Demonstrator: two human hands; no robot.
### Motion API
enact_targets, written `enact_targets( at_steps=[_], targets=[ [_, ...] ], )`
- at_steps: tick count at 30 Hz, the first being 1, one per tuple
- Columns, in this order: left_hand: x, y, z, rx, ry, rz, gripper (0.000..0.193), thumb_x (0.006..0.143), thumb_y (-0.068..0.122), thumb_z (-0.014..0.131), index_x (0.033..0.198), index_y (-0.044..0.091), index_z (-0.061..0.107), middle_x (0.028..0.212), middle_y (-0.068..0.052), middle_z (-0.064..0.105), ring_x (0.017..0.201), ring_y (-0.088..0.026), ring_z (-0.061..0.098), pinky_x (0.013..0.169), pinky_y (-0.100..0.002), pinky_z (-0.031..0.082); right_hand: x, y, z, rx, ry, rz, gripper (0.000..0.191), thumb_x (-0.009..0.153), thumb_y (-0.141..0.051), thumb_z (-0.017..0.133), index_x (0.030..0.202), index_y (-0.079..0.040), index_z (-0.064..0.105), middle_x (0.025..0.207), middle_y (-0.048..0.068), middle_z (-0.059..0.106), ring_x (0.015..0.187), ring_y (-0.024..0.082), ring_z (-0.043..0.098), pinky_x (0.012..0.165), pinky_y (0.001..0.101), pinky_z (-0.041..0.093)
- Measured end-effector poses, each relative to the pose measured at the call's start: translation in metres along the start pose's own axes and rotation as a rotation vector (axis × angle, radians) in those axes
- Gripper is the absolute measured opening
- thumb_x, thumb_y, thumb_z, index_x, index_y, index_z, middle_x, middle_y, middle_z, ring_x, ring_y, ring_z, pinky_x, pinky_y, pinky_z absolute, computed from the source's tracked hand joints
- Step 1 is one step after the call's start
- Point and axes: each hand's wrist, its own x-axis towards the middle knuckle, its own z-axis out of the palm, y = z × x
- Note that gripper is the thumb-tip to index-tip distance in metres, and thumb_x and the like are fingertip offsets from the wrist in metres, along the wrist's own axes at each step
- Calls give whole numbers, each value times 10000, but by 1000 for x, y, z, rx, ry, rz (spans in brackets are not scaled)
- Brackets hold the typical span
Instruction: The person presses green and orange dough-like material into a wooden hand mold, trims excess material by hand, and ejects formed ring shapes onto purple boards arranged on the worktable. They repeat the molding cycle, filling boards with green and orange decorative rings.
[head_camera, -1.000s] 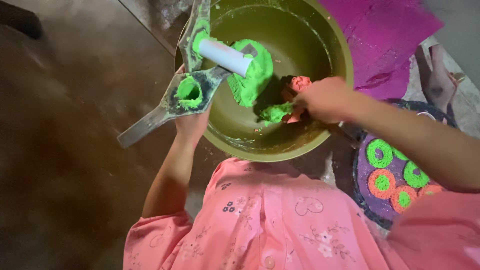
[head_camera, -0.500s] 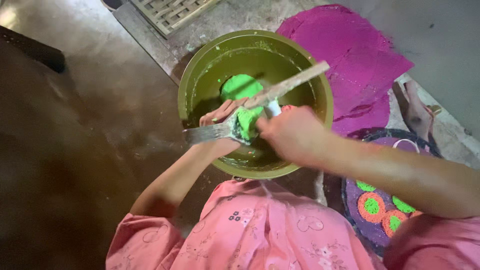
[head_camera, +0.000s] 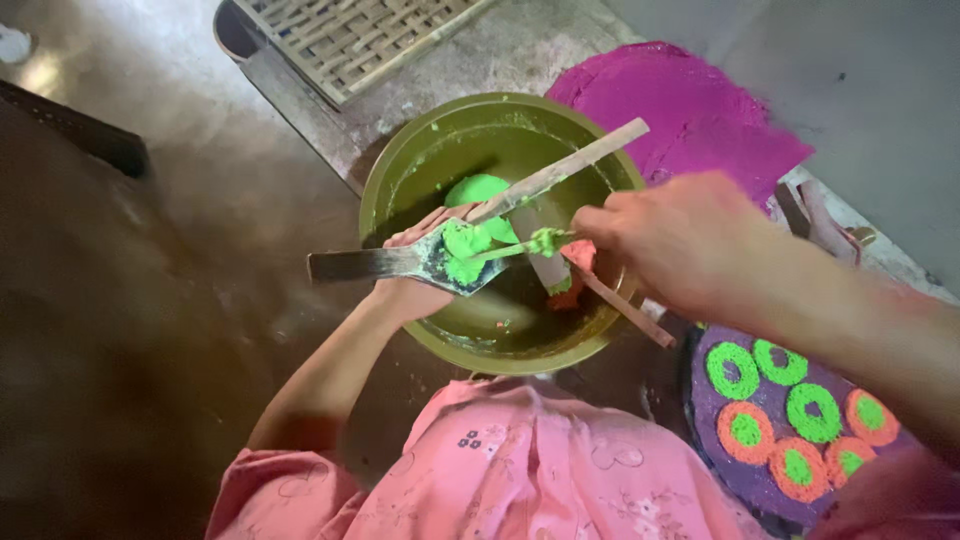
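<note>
Landmark: olive bowl (head_camera: 395, 175). Left hand (head_camera: 420, 285) sits at the bowl's near-left rim, fingers closed around a flat metal mould (head_camera: 400, 262) — long axis horizontal, handle pointing away from the bowl to the left, loaded end over the bowl. A green paste lump (head_camera: 462, 248) lies on that end. Over the bowl's right side, the right hand (head_camera: 675, 240) is closed on a thin stick (head_camera: 510, 247) that reaches left and touches the lump. A wooden paddle (head_camera: 560, 170) leans diagonally across the bowl — untouched.
</note>
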Motion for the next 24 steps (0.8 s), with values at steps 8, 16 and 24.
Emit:
enact_targets(
  at_steps=[8,16,24],
  targets=[
    [-3,11,23,-351,-42,-158,488,858,293,679,1323,151,649,1282,-76,692,1130,-277,694,971,-399,562,27,-61,-6,-291,201,-210,215,869,-224,644,1033,-85,637,840,63,682,643,213,709,558,347,551],
    [0,-3,-9,-13,-75,-296,663,813,366,752,1433,209,576,1164,-94,688,978,-298,674,826,-415,564,-10,-8,-3,-21,132,-28,206,868,-302,642,1019,-162,640,823,53,678,640,283,702,539,428,543],
    [7,13,11,-125,30,-87,704,712,222,759,1393,169,589,1329,-103,672,1173,-321,654,907,-420,541,43,-65,20,-278,226,-138,249,856,-174,623,1071,-49,638,817,79,706,623,220,723,523,344,549]
  ],
)
